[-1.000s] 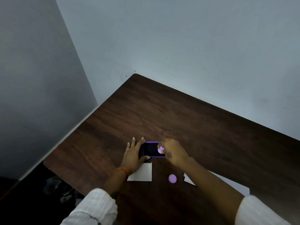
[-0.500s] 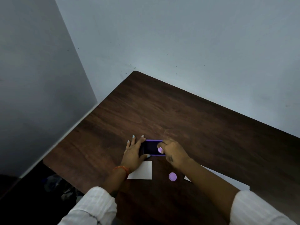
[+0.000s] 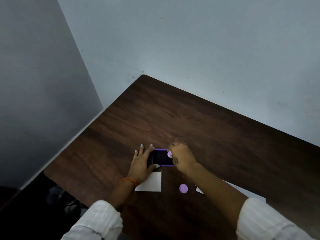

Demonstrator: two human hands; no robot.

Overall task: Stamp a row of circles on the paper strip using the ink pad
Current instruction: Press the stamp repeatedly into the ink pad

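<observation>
Hands: left [image 3: 141, 163] steadying ink pad [image 3: 161, 157], right [image 3: 181, 157] gripping stamp [image 3: 169, 154].

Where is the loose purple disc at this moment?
In the head view, the purple disc lies flat on the table, near its front edge, between two white paper pieces, just inside the right forearm.

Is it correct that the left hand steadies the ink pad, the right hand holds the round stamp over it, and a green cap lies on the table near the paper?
Not quite: the cap is purple, not green, as the head view shows. The rest holds: the left hand steadies the ink pad, the right hand holds the stamp over it, and the cap lies on the table near the paper.
</observation>
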